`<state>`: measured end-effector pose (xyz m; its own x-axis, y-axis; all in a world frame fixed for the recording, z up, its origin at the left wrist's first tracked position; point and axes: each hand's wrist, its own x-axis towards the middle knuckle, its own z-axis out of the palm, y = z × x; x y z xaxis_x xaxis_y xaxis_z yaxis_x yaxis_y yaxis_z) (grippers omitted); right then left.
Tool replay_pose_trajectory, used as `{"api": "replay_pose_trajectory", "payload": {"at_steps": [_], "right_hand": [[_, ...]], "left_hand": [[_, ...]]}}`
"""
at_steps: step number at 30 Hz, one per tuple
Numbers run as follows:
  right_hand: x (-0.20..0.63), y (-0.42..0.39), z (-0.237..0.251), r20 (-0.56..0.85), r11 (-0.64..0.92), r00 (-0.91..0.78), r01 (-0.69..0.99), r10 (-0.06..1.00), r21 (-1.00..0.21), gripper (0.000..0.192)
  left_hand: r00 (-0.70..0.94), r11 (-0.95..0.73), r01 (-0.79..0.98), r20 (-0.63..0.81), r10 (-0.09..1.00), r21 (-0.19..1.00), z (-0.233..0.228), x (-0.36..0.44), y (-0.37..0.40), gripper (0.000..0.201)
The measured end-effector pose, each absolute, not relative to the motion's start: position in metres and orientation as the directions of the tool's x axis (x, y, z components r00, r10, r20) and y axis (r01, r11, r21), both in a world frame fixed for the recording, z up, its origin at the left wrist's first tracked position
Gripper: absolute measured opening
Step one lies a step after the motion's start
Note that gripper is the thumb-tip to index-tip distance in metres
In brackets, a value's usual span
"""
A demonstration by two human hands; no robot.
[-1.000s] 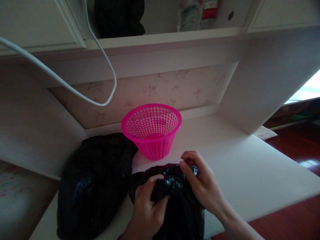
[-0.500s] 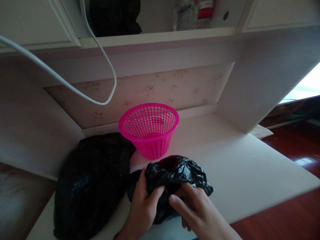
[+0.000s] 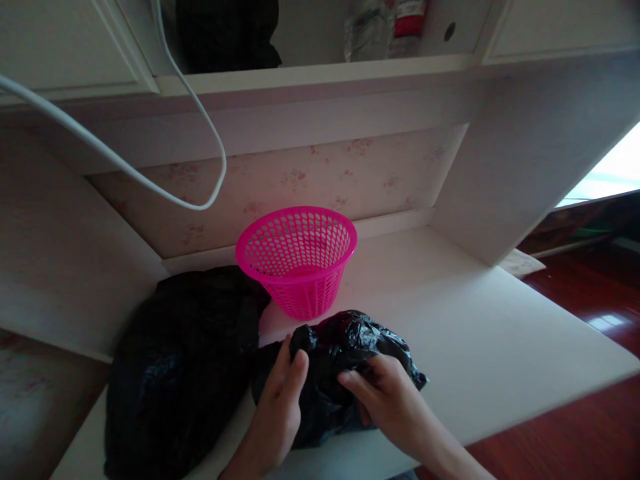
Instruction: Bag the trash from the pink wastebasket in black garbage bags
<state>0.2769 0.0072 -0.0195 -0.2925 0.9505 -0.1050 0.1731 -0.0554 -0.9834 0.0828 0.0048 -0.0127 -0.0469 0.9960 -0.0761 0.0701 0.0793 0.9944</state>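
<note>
A small crumpled black plastic bag [image 3: 345, 347] lies on the white desk [image 3: 480, 333] near its front edge. My left hand [image 3: 280, 407] presses against the bag's left side with fingers laid on it. My right hand [image 3: 385, 400] grips the bag's front from the right, thumb and fingers pinching the plastic. Just behind the bag stands an empty pink perforated basket [image 3: 297, 257].
A bigger black plastic bag [image 3: 180, 367] fills the desk's left part, touching the basket. A white cable [image 3: 150, 190] hangs in a loop from above. A shelf overhead holds a dark item [image 3: 225, 30] and a bottle [image 3: 400, 27]. Red wooden floor [image 3: 575, 427] lies to the right.
My right hand came down from the top of the small bag to its front. The bag's top spread out and now lies flatter toward the right. My left hand shifted slightly.
</note>
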Motion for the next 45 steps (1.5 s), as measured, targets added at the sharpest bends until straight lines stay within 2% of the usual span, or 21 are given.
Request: {"api": "replay_pose_trajectory", "payload": {"at_steps": [3,5,7,11,16,18,21,24,27,29,32,34,36,38,40,42,45], "right_hand": [[0.285,0.008,-0.006,-0.132,-0.038,-0.393,0.238,0.910,-0.971,0.053],[0.295,0.007,0.002,-0.190,-0.080,-0.459,0.249,0.868,-0.965,0.055],[0.308,0.006,0.005,-0.258,-0.169,-0.477,0.221,0.840,-0.960,0.057],[0.343,0.003,-0.007,-0.389,-0.358,-0.407,0.154,0.826,-0.921,0.063],[0.372,-0.004,-0.017,-0.517,-0.499,-0.259,0.135,0.816,-0.856,0.064],[0.374,-0.008,-0.014,-0.495,-0.484,-0.208,0.105,0.844,-0.869,0.064],[0.370,-0.012,-0.007,-0.287,-0.284,-0.130,0.041,0.949,-0.958,0.056],[0.363,-0.014,-0.008,-0.057,-0.057,-0.095,0.010,0.994,-0.998,0.039],[0.349,-0.009,-0.020,0.115,0.118,-0.185,0.000,0.976,-0.993,0.032],[0.336,-0.002,-0.029,0.246,0.234,-0.272,-0.076,0.930,-0.969,0.055],[0.318,0.009,-0.041,0.373,0.334,-0.320,-0.173,0.871,-0.927,0.109],[0.312,0.015,-0.049,0.393,0.382,-0.329,-0.100,0.859,-0.919,0.126],[0.313,0.018,-0.057,0.367,0.429,-0.359,0.111,0.858,-0.896,0.132],[0.315,0.020,-0.063,0.351,0.495,-0.408,0.332,0.843,-0.803,0.134],[0.314,0.022,-0.063,0.355,0.577,-0.481,0.467,0.801,-0.670,0.129],[0.308,0.025,-0.058,0.348,0.640,-0.552,0.522,0.758,-0.565,0.111],[0.294,0.031,-0.046,0.227,0.646,-0.634,0.573,0.739,-0.504,0.082]], "left_hand": [[-0.107,0.042,0.134,-0.028,0.994,0.990,-0.006,0.079,0.012,0.050],[-0.131,0.017,0.158,0.004,0.991,0.987,-0.004,0.074,0.020,0.044],[-0.271,0.017,0.206,0.040,0.962,0.978,-0.009,0.066,0.030,0.039],[-0.559,0.092,0.272,0.079,0.826,0.958,-0.038,0.042,0.052,0.029],[-0.717,0.182,0.237,0.045,0.695,0.954,-0.067,0.028,0.065,0.024],[-0.728,0.158,0.235,0.066,0.683,0.959,-0.067,0.031,0.062,0.022],[-0.712,0.065,0.231,0.123,0.691,0.971,-0.057,0.040,0.051,0.021],[-0.664,-0.096,0.174,0.189,0.723,0.980,-0.042,0.048,0.035,0.019],[-0.558,-0.269,-0.033,0.205,0.804,0.963,-0.029,0.057,0.021,0.025],[-0.470,-0.290,-0.203,0.167,0.867,0.935,-0.024,0.061,0.015,0.028],[-0.327,-0.247,-0.389,0.118,0.938,0.888,-0.026,0.058,0.011,0.026],[-0.196,-0.234,-0.419,0.164,0.967,0.877,-0.034,0.049,0.010,0.037],[-0.057,-0.229,-0.334,0.223,0.973,0.914,-0.044,0.037,0.009,0.049],[0.046,-0.204,-0.125,0.211,0.976,0.971,-0.051,0.027,0.007,0.050],[0.124,-0.200,0.135,0.184,0.975,0.970,-0.057,0.024,0.006,0.052],[0.239,-0.312,0.344,0.239,0.941,0.886,-0.062,0.031,0.007,0.059],[0.394,-0.511,0.542,0.336,0.856,0.667,-0.074,0.052,0.011,0.066]]}}
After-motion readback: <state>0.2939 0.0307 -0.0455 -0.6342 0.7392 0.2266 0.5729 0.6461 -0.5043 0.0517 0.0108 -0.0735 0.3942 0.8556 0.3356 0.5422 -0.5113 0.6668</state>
